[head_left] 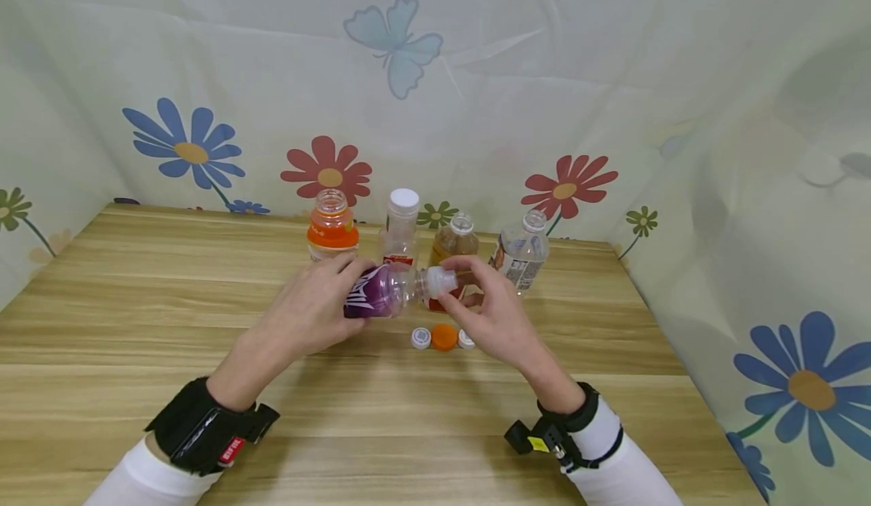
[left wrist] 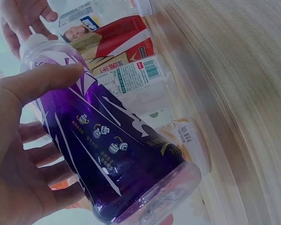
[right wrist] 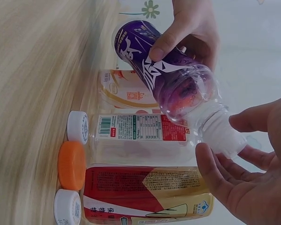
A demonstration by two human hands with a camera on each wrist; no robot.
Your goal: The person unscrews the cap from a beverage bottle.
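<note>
My left hand (head_left: 309, 305) grips a purple-labelled plastic bottle (head_left: 373, 293), its thumb on one side and fingers round the other. The bottle is tipped on its side above the table, neck toward the right. At its mouth is a translucent white cap (right wrist: 223, 136), which the thumb and fingers of my right hand (head_left: 493, 317) pinch. Below the bottle, a white cap (head_left: 421, 338), an orange cap (head_left: 445, 337) and another white cap (right wrist: 67, 207) lie in a row on the table. The right hand partly hides that last cap in the head view.
Behind the hands stand an uncapped orange-labelled bottle (head_left: 332, 226), a clear bottle with a white lid (head_left: 403, 222), an uncapped red-and-gold-labelled bottle (right wrist: 145, 192) and an uncapped clear bottle (head_left: 524, 253). A flower-printed cloth (head_left: 476, 52) borders the wooden table (head_left: 170, 264).
</note>
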